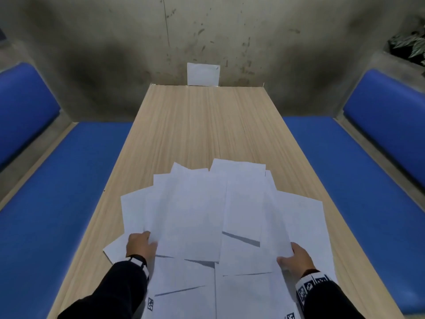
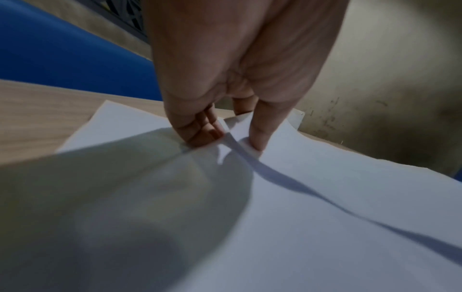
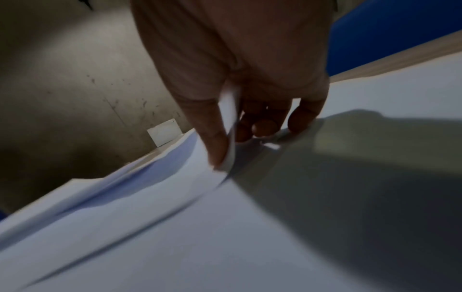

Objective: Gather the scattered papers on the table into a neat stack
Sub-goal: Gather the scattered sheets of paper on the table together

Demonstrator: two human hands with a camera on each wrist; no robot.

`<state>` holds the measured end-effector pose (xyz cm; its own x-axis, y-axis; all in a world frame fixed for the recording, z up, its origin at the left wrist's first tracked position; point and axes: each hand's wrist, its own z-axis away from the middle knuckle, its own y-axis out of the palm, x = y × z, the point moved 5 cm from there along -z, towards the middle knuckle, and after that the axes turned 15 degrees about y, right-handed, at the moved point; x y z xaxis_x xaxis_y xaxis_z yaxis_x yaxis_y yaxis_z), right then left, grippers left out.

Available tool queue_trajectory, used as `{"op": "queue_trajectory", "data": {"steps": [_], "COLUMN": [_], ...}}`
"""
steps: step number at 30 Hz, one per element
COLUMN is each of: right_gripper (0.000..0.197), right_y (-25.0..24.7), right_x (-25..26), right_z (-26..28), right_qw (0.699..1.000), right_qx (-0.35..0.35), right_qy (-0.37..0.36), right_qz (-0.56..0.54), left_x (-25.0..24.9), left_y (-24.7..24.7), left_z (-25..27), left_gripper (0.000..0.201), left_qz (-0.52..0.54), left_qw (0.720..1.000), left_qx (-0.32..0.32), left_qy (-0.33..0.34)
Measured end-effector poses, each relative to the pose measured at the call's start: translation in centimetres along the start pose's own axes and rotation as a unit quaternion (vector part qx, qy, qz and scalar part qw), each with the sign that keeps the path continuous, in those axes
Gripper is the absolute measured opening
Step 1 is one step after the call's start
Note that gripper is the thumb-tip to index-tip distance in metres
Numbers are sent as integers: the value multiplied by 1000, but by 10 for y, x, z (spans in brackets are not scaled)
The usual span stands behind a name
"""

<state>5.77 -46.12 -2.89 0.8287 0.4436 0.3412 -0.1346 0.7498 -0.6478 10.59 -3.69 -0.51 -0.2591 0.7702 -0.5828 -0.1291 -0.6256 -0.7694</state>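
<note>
both hands pinch the papers (image 1: 202, 217), left hand (image 1: 139, 246) at one side, right hand (image 1: 296, 259) at the other, sheets fanned loose on the near desk (image 1: 202, 125), squaring up yet to do.

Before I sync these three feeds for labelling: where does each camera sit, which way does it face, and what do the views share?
Head: worn high, facing forward and down the table at the papers; shows left hand, right hand and both sleeves.
Left wrist: looks along the left hand, whose fingers pinch paper edges.
Right wrist: looks along the right hand gripping a lifted sheet.
Shared: all three show the papers; the white card on the far wall appears in all three.
</note>
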Motion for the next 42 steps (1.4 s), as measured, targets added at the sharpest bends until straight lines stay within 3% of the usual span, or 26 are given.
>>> {"op": "queue_trajectory", "data": {"steps": [2,4,7,10,14,17,21,27,32,36,39,42], "right_gripper": [41,64,68,64,33,31,28,26,10,14,35,40], "right_y": [0,-15,-33,-26,-10,-3,7,-13,-1,0,-7,-17], "right_x": [6,12,17,20,25,31,29,16,25,25,20,16], "right_z": [1,3,6,6,12,21,23,15,18,18,16,16], "right_qw": [1000,997,978,983,996,997,995,997,993,990,991,992], "right_qx": [5,-41,-43,-3,31,46,87,79,80,101,104,89], "right_qy": [2,5,35,57,39,11,-2,-8,-21,-30,-32,-23], "right_qz": [8,-60,-200,-173,-79,-63,58,12,86,99,82,86], "left_x": [1,7,11,-2,-6,-16,-17,2,-12,-11,-3,2], "left_y": [3,-1,-4,-3,8,15,10,-7,6,1,-11,-22], "left_z": [2,1,2,11,6,4,2,-3,0,-2,-7,-10], "left_gripper": [31,55,71,68,48,33,36,40,43,43,43,43], "left_qz": [71,148,239,295,212,170,147,114,115,137,128,111], "left_qw": [997,986,962,944,973,984,988,993,992,990,992,994], "left_qx": [-5,-29,-57,-59,-1,35,39,15,45,20,6,-1], "left_qy": [-30,-68,-119,-135,-93,-38,-24,-24,-1,-2,4,3]}}
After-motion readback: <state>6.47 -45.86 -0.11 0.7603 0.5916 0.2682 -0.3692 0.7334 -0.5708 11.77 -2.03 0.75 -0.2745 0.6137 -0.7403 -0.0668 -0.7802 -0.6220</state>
